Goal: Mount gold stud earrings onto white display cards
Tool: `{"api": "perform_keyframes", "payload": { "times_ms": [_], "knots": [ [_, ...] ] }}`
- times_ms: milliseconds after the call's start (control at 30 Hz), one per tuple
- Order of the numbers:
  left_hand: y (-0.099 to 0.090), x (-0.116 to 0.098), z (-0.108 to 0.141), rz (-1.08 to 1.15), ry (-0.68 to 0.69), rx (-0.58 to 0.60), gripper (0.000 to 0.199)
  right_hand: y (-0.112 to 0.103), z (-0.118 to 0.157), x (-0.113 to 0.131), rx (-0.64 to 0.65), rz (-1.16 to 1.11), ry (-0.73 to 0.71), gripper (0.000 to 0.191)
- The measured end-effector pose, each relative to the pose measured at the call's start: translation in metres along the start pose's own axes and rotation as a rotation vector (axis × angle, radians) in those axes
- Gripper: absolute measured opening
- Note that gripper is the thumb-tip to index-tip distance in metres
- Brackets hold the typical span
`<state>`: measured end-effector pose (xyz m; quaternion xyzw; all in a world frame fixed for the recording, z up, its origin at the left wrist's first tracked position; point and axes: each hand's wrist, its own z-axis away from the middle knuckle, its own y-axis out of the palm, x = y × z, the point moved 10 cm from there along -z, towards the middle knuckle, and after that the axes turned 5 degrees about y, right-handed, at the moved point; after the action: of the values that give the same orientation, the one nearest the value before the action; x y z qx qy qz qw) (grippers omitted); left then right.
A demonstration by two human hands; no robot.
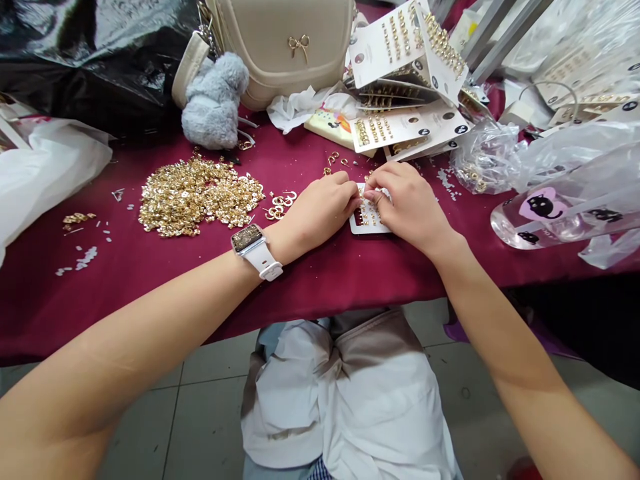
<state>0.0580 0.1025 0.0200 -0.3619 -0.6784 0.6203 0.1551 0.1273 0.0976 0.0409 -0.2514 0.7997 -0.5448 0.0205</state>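
A small white earring card with rows of gold earrings lies on the dark red tablecloth, partly covered by both hands. My left hand, with a watch on its wrist, has its fingers pinched together at the card's left upper part. Opposite it, my right hand is closed at the card's upper right, thumb and fingertips pressed together. What sits between the fingertips of either hand is too small and hidden to name. Left of the hands are a few gold hoop earrings and a large heap of small gold pieces.
Behind the hands are a beige handbag, a grey plush charm and stacked earring cards. A clear bottle and plastic bags stand right. A black bag and white bag lie left.
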Motion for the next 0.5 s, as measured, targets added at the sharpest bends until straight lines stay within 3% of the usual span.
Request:
{"api": "perform_keyframes", "payload": {
  "times_ms": [300, 500],
  "knots": [
    [0.0008, 0.0005, -0.0006, 0.006, 0.021, -0.031, 0.026, 0.0017, 0.0008, 0.0014, 0.030, 0.015, 0.009, 0.010],
    [0.0029, 0.0024, -0.0015, 0.013, 0.012, -0.023, 0.027, -0.0016, 0.0010, -0.0039, 0.015, -0.097, 0.020, 0.011]
  ]
}}
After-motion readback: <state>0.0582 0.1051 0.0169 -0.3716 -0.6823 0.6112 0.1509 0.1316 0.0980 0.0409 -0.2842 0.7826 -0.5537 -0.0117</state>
